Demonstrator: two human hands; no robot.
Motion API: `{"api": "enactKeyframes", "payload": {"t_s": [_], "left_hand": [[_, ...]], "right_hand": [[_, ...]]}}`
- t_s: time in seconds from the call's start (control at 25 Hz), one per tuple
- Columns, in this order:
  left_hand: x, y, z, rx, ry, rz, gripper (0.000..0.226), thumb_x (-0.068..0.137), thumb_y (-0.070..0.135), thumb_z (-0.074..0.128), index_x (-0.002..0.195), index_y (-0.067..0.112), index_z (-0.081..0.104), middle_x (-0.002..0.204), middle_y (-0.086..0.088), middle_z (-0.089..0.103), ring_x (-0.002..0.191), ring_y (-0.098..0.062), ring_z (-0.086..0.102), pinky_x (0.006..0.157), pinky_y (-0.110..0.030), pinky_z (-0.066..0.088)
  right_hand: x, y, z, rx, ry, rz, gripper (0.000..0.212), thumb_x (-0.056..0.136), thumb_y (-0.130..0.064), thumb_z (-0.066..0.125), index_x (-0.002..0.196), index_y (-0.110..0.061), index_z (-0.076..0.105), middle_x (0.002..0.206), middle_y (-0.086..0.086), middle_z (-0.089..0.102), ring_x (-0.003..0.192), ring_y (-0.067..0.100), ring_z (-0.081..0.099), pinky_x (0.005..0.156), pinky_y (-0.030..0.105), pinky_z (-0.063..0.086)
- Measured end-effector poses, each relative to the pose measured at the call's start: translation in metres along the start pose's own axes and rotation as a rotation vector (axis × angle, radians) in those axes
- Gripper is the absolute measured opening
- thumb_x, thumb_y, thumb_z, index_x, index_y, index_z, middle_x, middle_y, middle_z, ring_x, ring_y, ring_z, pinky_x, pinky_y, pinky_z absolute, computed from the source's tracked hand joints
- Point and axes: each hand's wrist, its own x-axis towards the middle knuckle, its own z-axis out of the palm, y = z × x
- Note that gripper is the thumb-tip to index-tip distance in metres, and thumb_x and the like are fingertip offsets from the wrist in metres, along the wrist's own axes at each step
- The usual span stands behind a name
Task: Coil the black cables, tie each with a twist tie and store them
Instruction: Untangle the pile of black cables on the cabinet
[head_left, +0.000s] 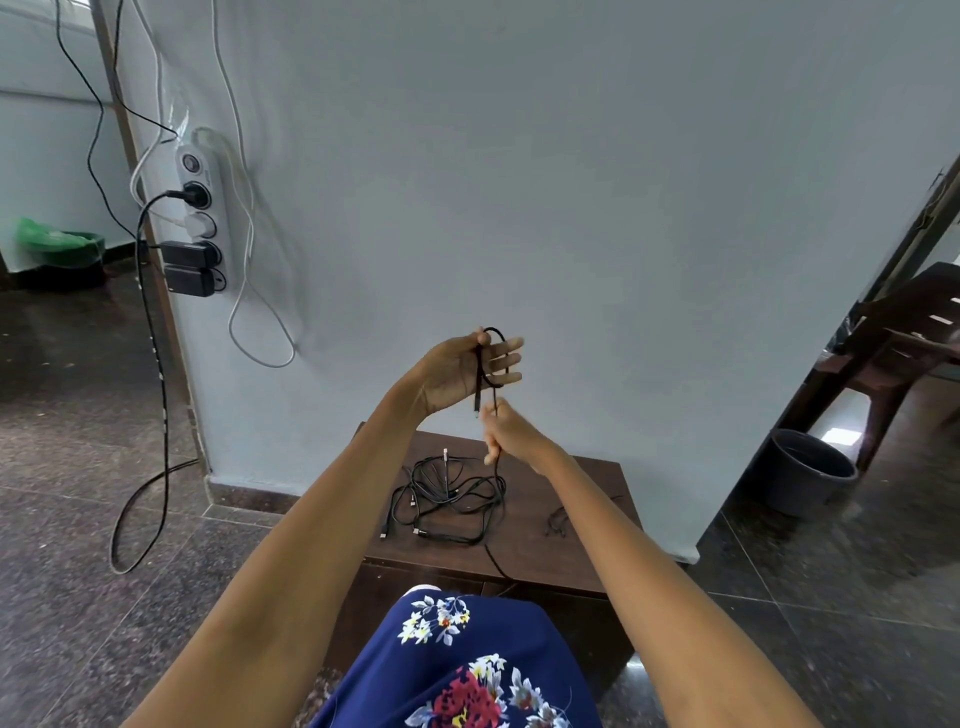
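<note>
One black cable looped over the half-open left hand, pinched lower by the right hand; tangled cables on one table.

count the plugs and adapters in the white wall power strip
4: a black round plug in the top socket, a white plug below it, then two black box adapters stacked at the bottom of the white power strip.

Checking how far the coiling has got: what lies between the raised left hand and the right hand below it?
In the head view, only the thin black cable spans it, looped over the left hand and running down into the right hand.
</note>
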Motion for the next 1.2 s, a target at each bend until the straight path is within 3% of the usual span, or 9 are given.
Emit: {"api": "enactKeyframes", "payload": {"t_s": [0.2,0.32,0.44,0.52,0.6,0.72,0.92,1.08,1.2], "left_hand": [[-0.003,-0.013,-0.031,0.506,0.364,-0.066,0.03,0.104,0.021,0.032,0.107,0.001,0.054,0.117,-0.015,0.05,0.097,-0.029,0.052,0.075,-0.038,0.051],[-0.006,-0.025,-0.041,0.774,0.4,-0.106,0.035,0.104,0.019,0.031,0.126,-0.005,0.046,0.134,-0.021,0.046,0.075,-0.025,0.066,0.057,-0.026,0.057],[-0.005,-0.028,-0.034,0.89,0.306,-0.204,0.039,0.104,0.026,0.028,0.133,0.002,0.037,0.118,-0.019,0.063,0.038,-0.008,0.055,0.038,-0.018,0.044],[-0.005,-0.024,-0.03,0.719,0.221,-0.247,0.048,0.104,0.036,0.021,0.135,0.005,0.04,0.082,-0.01,0.068,0.032,-0.006,0.037,0.033,-0.017,0.031],[-0.008,-0.018,-0.028,0.432,0.048,-0.27,0.052,0.103,0.041,0.017,0.117,0.007,0.053,0.055,0.005,0.044,0.038,-0.005,0.023,0.034,-0.016,0.025],[-0.01,-0.013,-0.023,0.228,-0.189,-0.257,0.035,0.103,0.029,0.022,0.091,0.012,0.049,0.056,0.007,0.024,0.047,-0.008,0.018,0.038,-0.016,0.03],[0.004,-0.018,-0.017,0.013,0.088,-0.026,0.035,0.104,0.018,0.025,0.078,0.012,0.049,0.085,-0.005,0.068,0.073,-0.019,0.067,0.059,-0.029,0.056],[0.014,-0.028,-0.029,0.463,0.314,-0.074,0.033,0.105,0.026,0.028,0.087,0.012,0.052,0.124,-0.011,0.052,0.116,-0.029,0.047,0.075,-0.04,0.046],[0.009,-0.037,-0.041,0.922,0.347,-0.169,0.032,0.105,0.027,0.026,0.111,0.006,0.05,0.135,-0.016,0.049,0.117,-0.026,0.055,0.067,-0.033,0.048]], "right_hand": [[-0.004,-0.013,-0.008,-0.321,-0.266,0.069,0.029,0.098,-0.029,0.043,0.097,-0.008,0.062,0.06,-0.004,0.031,0.048,0.009,0.033,0.051,0.022,0.047],[0.001,-0.037,-0.028,-0.412,-0.19,0.028,0.043,0.097,-0.044,0.041,0.073,-0.013,0.06,0.055,-0.004,0.034,0.046,0.012,0.035,0.048,0.022,0.044],[0.006,-0.053,-0.045,-0.346,0.02,-0.035,0.045,0.096,-0.048,0.039,0.063,-0.018,0.049,0.053,-0.004,0.038,0.045,0.012,0.037,0.049,0.023,0.039],[0.011,-0.054,-0.053,-0.295,0.207,-0.044,0.048,0.095,-0.048,0.04,0.059,-0.018,0.045,0.053,-0.006,0.042,0.046,0.013,0.038,0.052,0.025,0.035],[0.017,-0.05,-0.051,-0.244,0.321,-0.011,0.051,0.095,-0.047,0.039,0.057,-0.013,0.043,0.055,-0.004,0.045,0.05,0.016,0.04,0.058,0.029,0.035],[0.021,-0.035,-0.034,-0.128,0.386,0.082,0.048,0.095,-0.045,0.035,0.06,-0.013,0.043,0.058,0.001,0.043,0.054,0.019,0.04,0.061,0.031,0.034],[0.011,-0.002,-0.002,0.09,0.178,0.299,0.045,0.101,-0.04,0.024,0.068,-0.015,0.042,0.057,-0.002,0.037,0.044,0.012,0.029,0.042,0.022,0.026],[-0.002,-0.004,0.004,-0.051,-0.15,0.42,0.037,0.099,-0.034,0.028,0.074,-0.015,0.047,0.059,-0.004,0.031,0.045,0.007,0.02,0.034,0.016,0.017],[0.002,-0.026,-0.014,-0.183,-0.097,0.366,0.044,0.099,-0.037,0.03,0.068,-0.014,0.052,0.06,-0.003,0.033,0.047,0.009,0.023,0.039,0.018,0.022]]}}
